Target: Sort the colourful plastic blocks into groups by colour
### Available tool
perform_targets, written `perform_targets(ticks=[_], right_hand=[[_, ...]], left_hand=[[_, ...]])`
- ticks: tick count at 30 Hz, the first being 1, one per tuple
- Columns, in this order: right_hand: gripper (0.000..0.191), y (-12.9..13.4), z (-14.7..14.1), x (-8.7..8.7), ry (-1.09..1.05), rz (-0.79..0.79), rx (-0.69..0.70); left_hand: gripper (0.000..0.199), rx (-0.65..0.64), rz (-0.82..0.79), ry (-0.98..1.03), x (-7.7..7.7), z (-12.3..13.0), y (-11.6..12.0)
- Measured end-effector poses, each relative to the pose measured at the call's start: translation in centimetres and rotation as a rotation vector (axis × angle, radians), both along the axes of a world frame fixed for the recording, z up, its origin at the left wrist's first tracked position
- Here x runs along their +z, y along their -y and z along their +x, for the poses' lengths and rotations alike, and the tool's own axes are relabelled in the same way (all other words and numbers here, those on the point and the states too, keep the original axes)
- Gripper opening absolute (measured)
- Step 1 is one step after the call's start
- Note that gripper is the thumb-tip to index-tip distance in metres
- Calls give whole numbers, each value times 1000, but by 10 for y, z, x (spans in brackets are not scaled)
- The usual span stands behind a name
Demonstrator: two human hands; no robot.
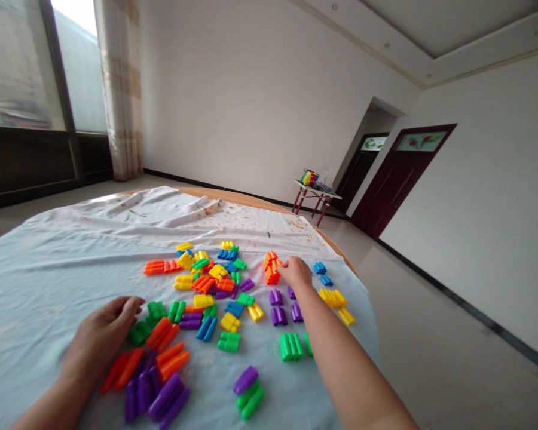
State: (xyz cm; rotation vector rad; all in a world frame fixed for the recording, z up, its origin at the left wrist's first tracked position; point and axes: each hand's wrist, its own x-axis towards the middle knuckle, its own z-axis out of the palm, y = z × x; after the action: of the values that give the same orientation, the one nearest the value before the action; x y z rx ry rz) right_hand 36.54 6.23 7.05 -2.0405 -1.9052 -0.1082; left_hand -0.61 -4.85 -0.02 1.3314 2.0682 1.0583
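My right hand (297, 273) reaches to a small cluster of orange plastic building blocks (272, 272), its fingertips closed at the cluster's right side. Beneath and beside that forearm lie purple blocks (278, 315) and green blocks (291, 347), in groups of one colour. At the left, my left hand (105, 334) rests low with its fingers curled together, next to dark green blocks (142, 329); whatever its fingers hold is hidden. Orange blocks (162, 334) and purple blocks (138, 385) lie in front of it. A mixed pile (217, 272) spreads across the middle.
A pale blue cloth (67, 251) covers the round table. Yellow blocks (333, 297) and blue blocks (320, 268) lie near its right edge. A purple block (245, 380) and a green block (251, 401) lie near the front. A small side table (316, 190) stands by the far wall.
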Motion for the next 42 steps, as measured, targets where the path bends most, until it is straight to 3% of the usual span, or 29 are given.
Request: perform_targets(ticks=[5, 9, 13, 15, 18, 22, 26, 34, 42], right_hand=[[20, 0, -4, 0, 39, -52, 21], [21, 8, -14, 8, 53, -2, 62], [18, 28, -35, 6, -20, 44, 342], [18, 38, -46, -2, -48, -42, 504], [29, 49, -55, -16, -3, -172, 603], [35, 56, -59, -27, 96, -222, 585], [32, 63, -58, -22, 20, -206, 590], [28, 61, -60, -15, -87, -376, 771], [35, 59, -67, -28, -130, -79, 604]], left_hand=[[46, -20, 15, 6, 0, 1, 0], [45, -27, 22, 28, 0, 1, 1], [44, -21, 30, 39, 1, 3, 2], [44, -23, 23, 37, 2, 4, 2], [45, -30, 14, 15, 4, 5, 3], [45, -40, -1, 28, 4, 3, 3], [45, -30, 7, 13, 2, 2, 3], [44, -25, 4, -17, 5, 4, 3], [45, -28, 36, 6, -2, 1, -1]])
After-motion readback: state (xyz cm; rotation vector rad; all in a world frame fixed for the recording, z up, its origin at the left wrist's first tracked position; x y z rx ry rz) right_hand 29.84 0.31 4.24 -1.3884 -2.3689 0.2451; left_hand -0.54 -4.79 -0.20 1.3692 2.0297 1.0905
